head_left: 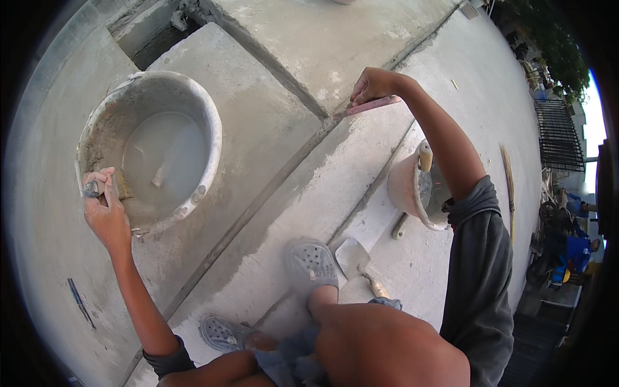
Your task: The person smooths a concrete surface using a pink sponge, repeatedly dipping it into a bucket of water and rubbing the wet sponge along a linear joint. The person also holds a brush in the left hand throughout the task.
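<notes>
At the left rim of a large round tub (213, 129) of cloudy water, my left hand (106, 206) is closed around a brush (122, 184) with tan bristles. The bristles hang inside the wall, and the grey handle end pokes out between my fingers. My right hand (374, 85), arm stretched forward, grips a pinkish flat float (371, 106), seen nearly edge-on. Its tip rests where two grooves (325, 119) in the concrete meet. Wet cement smears the slab edge beneath it.
A smaller bucket (405, 184) holding a tool with a pale handle stands under my right forearm. A trowel (353, 257) lies by my clogged foot (312, 261). Dark thin rods (80, 303) lie at left. An opening (164, 45) gapes behind the tub. People (577, 248) are far right.
</notes>
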Action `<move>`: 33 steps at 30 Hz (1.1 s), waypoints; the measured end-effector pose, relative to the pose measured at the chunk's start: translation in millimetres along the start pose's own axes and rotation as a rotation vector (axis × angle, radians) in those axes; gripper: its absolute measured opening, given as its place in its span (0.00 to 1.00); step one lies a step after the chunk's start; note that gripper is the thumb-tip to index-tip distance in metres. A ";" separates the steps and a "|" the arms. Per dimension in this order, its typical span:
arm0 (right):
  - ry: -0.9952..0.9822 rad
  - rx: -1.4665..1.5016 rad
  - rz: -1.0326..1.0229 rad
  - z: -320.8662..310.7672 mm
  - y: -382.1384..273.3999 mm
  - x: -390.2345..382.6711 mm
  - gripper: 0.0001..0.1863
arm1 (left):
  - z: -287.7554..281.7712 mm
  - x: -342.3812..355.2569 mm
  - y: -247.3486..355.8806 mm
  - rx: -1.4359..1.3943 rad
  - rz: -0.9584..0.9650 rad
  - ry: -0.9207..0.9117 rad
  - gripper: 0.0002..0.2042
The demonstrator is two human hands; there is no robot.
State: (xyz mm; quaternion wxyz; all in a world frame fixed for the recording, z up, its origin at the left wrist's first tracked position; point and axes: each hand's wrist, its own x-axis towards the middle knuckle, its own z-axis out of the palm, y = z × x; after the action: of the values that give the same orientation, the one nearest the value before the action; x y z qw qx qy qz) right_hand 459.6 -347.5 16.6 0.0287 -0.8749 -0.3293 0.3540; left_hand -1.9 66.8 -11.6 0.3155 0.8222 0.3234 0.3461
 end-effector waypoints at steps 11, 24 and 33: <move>-0.152 -0.159 -0.088 23.9 -5.7 55.8 0.10 | -0.5 -3.9 5.7 -0.011 -0.090 0.016 0.02; -0.186 -0.231 -0.105 31.7 -9.5 67.2 0.13 | -1.4 0.6 -0.1 0.061 0.013 0.060 0.04; -0.207 -0.167 -0.194 41.8 -41.6 57.4 0.13 | -3.8 -0.8 -4.9 0.080 0.067 0.065 0.04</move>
State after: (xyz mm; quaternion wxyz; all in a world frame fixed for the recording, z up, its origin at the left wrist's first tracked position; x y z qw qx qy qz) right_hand 440.3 -288.4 -37.3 -0.0441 -0.7971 -0.4416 0.4093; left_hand -6.8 70.3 -13.4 0.2601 0.8328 0.3195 0.3698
